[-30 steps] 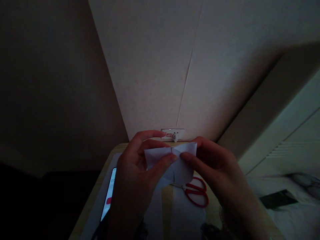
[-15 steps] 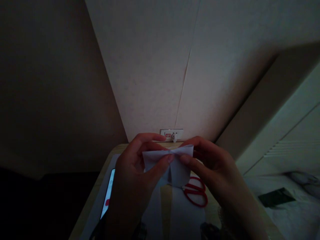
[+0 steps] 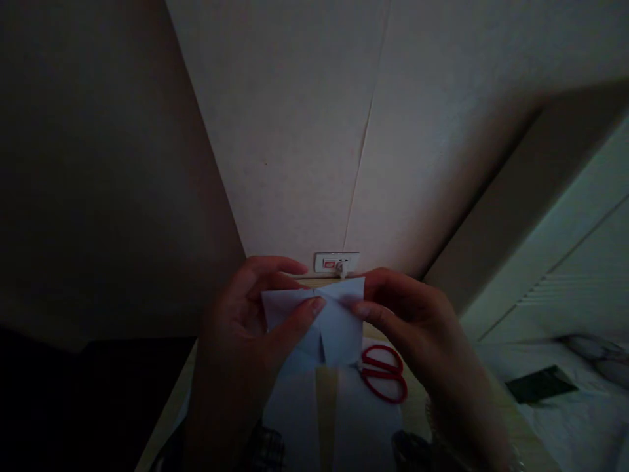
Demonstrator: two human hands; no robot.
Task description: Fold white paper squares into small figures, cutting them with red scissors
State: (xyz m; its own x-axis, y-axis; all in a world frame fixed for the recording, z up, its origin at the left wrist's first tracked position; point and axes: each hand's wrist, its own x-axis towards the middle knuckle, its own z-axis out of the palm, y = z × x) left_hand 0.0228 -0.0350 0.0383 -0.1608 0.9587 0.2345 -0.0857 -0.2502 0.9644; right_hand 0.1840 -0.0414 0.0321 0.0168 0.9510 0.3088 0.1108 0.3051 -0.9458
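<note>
A small folded piece of white paper [image 3: 341, 328] is held up over the table, a crease or slit running down its middle. My left hand [image 3: 260, 328] pinches it, thumb pressed on the front near the centre and fingers behind. At its right edge, my right hand [image 3: 407, 314] has thumb and fingers closed on the paper. Just below and right of the folded paper lies a pair of scissors [image 3: 383, 375] with red handles; the blades are hidden. White sheets [image 3: 366, 419] lie flat underneath, with a strip of table between them.
The light wooden table [image 3: 327, 406] stands against a pale wall [image 3: 295, 131]. A wall socket [image 3: 337, 262] with a plug is just behind my hands. To the right, a dark green flat item [image 3: 540, 385] rests on a white surface below a pale panelled piece [image 3: 565, 282].
Both hands have shifted the folded paper a little to the left. My right fingers have slid to its right edge. The phone on the left is now hidden behind my left arm.
</note>
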